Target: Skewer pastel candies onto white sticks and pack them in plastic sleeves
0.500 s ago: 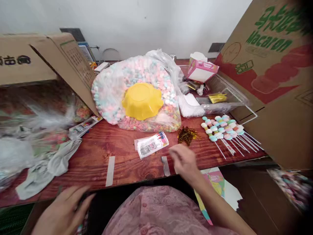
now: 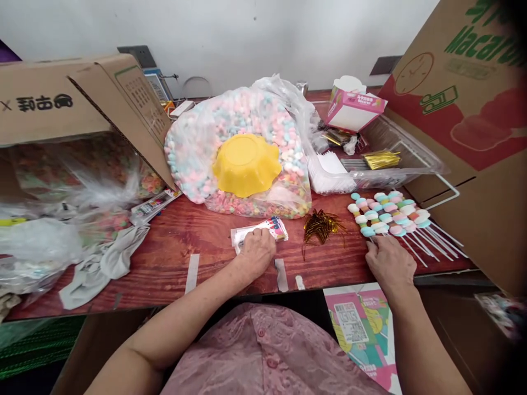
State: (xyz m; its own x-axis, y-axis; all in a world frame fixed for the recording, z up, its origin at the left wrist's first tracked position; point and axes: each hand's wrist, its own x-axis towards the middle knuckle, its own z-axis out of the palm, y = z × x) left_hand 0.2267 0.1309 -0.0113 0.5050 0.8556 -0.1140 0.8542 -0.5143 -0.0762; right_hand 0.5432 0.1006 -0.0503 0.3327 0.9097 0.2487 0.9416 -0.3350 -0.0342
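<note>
My left hand (image 2: pixel 257 251) rests palm down on a small stack of printed clear packets (image 2: pixel 269 229) near the front of the red wooden table (image 2: pixel 173 258), its fingers curled onto them. My right hand (image 2: pixel 389 262) lies at the near ends of the white sticks of several pastel marshmallow skewers (image 2: pixel 387 215), fingers bent and touching the sticks. A bundle of gold twist ties (image 2: pixel 320 225) sits between the two hands.
A big clear bag of pastel candies (image 2: pixel 230 123) with an upturned yellow bowl (image 2: pixel 246 163) on it fills the table's middle. Cardboard boxes stand left (image 2: pixel 53 99) and right (image 2: pixel 473 109). A pink carton (image 2: pixel 354 107), a clear tray (image 2: pixel 395 159) and crumpled plastic bags (image 2: pixel 49 241) surround them.
My left hand came up from below the table edge onto the packets. My right hand moved right from the table's front middle to the skewer sticks.
</note>
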